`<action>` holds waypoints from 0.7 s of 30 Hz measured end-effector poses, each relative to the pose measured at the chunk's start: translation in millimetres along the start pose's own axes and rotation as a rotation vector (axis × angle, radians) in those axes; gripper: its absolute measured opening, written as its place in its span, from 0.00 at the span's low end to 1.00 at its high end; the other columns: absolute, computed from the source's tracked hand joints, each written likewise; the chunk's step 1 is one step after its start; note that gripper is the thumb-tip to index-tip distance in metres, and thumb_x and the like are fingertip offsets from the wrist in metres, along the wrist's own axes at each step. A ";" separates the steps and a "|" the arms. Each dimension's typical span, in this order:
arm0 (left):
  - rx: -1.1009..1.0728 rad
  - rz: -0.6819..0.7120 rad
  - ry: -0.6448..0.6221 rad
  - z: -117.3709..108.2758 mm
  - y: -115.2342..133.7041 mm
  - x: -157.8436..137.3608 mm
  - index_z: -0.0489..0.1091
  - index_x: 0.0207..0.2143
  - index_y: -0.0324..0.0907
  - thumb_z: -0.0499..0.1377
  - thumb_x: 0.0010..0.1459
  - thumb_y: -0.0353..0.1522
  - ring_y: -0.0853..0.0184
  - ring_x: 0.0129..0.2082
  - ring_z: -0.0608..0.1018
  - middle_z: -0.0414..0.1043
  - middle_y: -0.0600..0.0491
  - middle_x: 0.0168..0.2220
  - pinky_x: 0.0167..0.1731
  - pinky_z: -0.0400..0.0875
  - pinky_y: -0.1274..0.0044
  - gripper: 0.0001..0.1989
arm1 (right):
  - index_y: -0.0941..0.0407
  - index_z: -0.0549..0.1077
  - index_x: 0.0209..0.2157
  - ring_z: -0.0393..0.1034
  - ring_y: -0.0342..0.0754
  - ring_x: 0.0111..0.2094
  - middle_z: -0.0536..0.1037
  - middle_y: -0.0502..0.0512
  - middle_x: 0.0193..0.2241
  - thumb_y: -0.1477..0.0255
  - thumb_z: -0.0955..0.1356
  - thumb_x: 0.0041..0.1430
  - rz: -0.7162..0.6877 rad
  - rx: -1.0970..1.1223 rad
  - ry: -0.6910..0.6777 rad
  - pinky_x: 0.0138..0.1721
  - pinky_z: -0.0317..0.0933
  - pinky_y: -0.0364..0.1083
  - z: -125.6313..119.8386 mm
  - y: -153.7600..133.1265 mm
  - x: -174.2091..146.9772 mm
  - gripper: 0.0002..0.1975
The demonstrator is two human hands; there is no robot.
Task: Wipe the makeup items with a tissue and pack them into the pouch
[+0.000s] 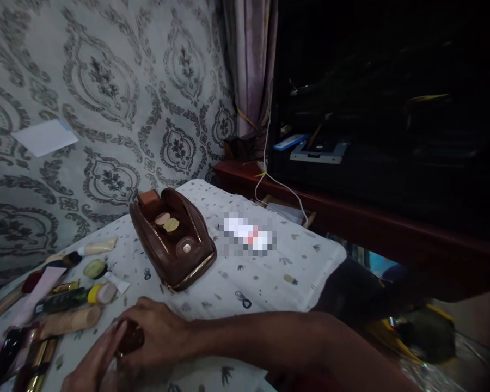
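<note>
Evidently for steadiness, the left hand (87, 362) and right hand (162, 329) curl partly closed around a small brown object (131, 338), while the bag (155, 258) stands unzipped, presumably for access.

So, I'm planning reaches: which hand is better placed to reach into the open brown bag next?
Probably the right hand: it lies nearer the brown bag, while the left hand sits farther off.

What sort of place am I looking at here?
Probably a room in a home: there's a patterned wall, a curtain in the corner, and makeup spread over a printed cloth.
</note>
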State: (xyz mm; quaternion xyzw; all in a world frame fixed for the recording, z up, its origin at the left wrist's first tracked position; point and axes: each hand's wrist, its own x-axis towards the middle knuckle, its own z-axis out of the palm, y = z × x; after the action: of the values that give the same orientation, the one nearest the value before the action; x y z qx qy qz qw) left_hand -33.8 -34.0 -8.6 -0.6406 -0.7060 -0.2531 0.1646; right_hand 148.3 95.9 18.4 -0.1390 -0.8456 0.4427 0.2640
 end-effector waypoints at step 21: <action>-0.732 -0.815 0.026 -34.7 94.0 35.8 0.64 0.58 0.44 0.61 0.53 0.51 0.54 0.57 0.72 0.74 0.46 0.51 0.55 0.68 0.68 0.34 | 0.55 0.75 0.43 0.69 0.43 0.35 0.73 0.49 0.35 0.53 0.79 0.38 0.046 0.760 0.156 0.35 0.66 0.44 -23.6 -16.9 12.5 0.32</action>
State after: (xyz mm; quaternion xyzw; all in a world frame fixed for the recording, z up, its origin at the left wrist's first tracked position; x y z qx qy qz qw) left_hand 51.3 -19.6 53.5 -0.3275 -0.7608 -0.5334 -0.1715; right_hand 151.4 108.1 47.4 -0.0832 -0.5952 0.7183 0.3503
